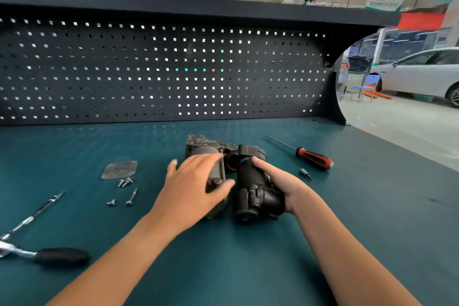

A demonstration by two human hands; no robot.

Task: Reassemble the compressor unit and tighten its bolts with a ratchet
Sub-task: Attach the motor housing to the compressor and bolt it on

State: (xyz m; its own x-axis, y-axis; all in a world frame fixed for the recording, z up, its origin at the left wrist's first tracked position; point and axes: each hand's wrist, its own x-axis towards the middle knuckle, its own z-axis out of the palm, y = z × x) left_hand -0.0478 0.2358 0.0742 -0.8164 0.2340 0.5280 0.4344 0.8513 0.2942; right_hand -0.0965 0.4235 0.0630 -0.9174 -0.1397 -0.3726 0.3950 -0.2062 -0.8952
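Heavy, rigid metal, we judge: left hand (196,181) spread on the grey housing (207,143), right hand (282,182) wrapping the black motor body (250,181).

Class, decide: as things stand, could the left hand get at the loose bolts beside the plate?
Probably yes. The left hand rests on the grey body; the bolts lie on bare mat to its left with nothing between. The right hand grips the black housing.
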